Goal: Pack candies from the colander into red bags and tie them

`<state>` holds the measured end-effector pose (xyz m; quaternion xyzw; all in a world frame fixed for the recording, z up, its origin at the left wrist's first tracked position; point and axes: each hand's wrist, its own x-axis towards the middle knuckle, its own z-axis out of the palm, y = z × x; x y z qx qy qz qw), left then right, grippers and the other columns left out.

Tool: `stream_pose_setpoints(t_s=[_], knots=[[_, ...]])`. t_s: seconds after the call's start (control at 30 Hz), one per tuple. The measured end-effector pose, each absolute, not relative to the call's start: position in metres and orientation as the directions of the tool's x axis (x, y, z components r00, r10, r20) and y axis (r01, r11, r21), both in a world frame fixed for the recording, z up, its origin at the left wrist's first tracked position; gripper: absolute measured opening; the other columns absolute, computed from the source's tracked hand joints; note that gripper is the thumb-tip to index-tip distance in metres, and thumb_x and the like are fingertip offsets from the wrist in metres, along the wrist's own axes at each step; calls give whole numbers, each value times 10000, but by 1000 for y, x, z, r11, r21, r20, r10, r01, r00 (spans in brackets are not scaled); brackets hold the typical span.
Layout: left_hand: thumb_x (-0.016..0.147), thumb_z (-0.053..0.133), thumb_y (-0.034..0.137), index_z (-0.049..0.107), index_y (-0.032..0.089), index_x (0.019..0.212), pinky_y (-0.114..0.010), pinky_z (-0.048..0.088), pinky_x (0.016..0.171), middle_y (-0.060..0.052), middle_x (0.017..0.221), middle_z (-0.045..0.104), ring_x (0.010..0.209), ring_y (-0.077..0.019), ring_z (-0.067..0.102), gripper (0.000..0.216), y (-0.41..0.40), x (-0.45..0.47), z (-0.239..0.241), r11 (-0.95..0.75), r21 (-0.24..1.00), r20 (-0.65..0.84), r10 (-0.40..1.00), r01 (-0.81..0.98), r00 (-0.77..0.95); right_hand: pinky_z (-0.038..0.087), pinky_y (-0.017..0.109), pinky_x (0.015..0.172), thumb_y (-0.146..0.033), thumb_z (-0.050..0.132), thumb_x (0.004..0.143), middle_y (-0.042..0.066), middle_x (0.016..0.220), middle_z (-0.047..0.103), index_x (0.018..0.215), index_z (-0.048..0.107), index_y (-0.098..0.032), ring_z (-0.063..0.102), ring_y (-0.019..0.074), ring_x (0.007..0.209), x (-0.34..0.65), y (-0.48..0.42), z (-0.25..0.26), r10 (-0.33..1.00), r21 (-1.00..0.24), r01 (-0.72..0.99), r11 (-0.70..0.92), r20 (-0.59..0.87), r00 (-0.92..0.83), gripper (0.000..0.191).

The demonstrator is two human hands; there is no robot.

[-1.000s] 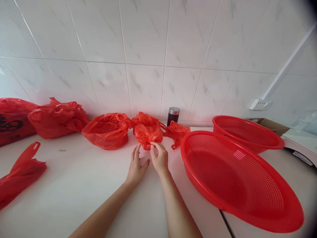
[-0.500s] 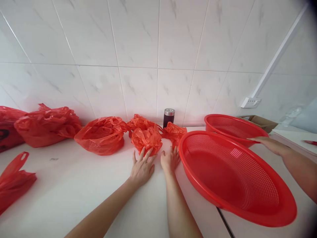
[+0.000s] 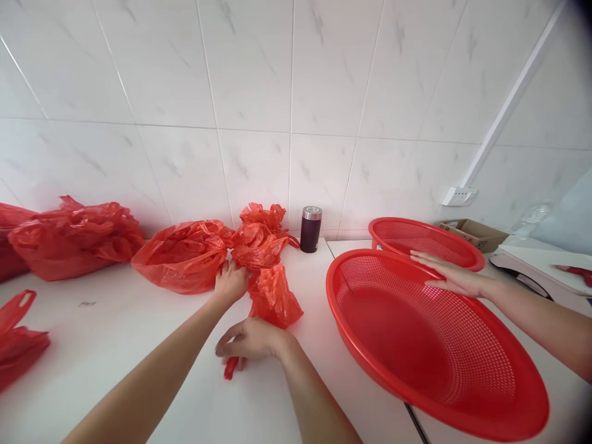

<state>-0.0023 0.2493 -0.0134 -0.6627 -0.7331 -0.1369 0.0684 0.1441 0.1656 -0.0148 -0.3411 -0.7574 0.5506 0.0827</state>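
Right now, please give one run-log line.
left hand: at red bags; right hand: holds red plastic; co-worker's hand: at baskets; flask: upright

Before me — a dark, silver-lidded tumbler [image 3: 310, 232], upright near the tiled wall [image 3: 252, 74]; to my right — a socket [image 3: 459, 197] above an open cardboard box [image 3: 477, 234].

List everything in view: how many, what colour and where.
Plastic bags: at least six, red, by wall, front left, by hands
Cup: one, dark, silver-topped, by the wall
Baskets: two, red, right
Box: one, brown, beyond the baskets
Bottle: one, clear, far right
Socket: one, white, wall, right
Strip: one, white, above the socket
Unclear items: several, red, black, white, far right
Tabletop: one seamed surface, white, underneath
Tiled wall: one, white, behind
Other person's hand: one, at front basket's far rim
Left hand: one, at the bags
Right hand: one, gripping red plastic
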Motion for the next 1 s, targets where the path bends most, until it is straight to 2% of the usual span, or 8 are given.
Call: stream_pose_setpoints(t_s=[0.13,0.23,0.33,0.47,0.63,0.77,0.87,1.0], knots=[[893,365,267,656,163,1084,-495,434,928,-188,1329,516,1195,-345,508,364,202,-6,-14,31,160,292,953,987,-77,427,182,525,-488,592,850,20,1010,698,1111,663,-222,625,83,574,159,165,2,340,-975,224,6,-208,-917,379],[880,412,251,589,211,1220,-365,438,965,-101,1367,519,1201,-239,518,385,171,-12,-21,-116,197,284,957,974,56,403,201,516,-478,471,921,33,921,704,1060,660,-187,587,87,554,167,167,9,542,-989,106,105,-32,-840,374],[842,486,247,577,260,1260,-402,423,986,-72,1424,480,1266,-261,468,428,159,-13,-36,-192,226,261,956,955,130,453,271,734,-398,436,938,44,935,684,1005,652,-211,620,156,818,167,172,2,912,-871,377,315,168,-374,293],[843,525,344,562,260,1276,-510,387,993,-81,1361,546,1270,-308,456,442,163,-5,-50,-168,270,280,956,948,90,351,458,959,-428,682,760,116,1284,541,1112,646,-240,474,322,1177,171,181,-18,980,-531,836,135,196,-34,401],[860,518,306,518,218,1307,-477,376,1005,-110,1326,557,1243,-286,471,455,162,4,-49,-200,307,360,929,930,81,351,501,939,-244,654,767,132,1198,590,1188,620,-232,508,340,1151,191,188,-19,998,-461,886,50,64,-22,423],[789,612,292,499,290,1334,-461,332,1054,-73,1419,459,1318,-278,380,557,148,10,-44,-396,350,447,867,849,220,426,355,904,-93,573,757,54,1134,651,1162,629,-239,598,226,1054,207,175,-10,991,-535,834,133,62,-118,435],[752,621,263,626,274,1195,-507,268,1089,-74,1378,504,1315,-315,374,443,137,15,-33,-422,602,383,898,679,218,422,285,948,-82,563,758,11,1189,629,1191,611,-267,573,173,1111,219,154,-4,958,-607,744,279,123,-259,474],[818,431,213,677,187,1017,-449,440,967,-109,1113,661,1062,-264,596,317,119,9,-12,-228,832,170,972,506,160,421,361,976,-175,674,720,39,1211,591,1194,614,-277,540,221,1148,245,124,9,904,-678,630,378,122,-410,489]])
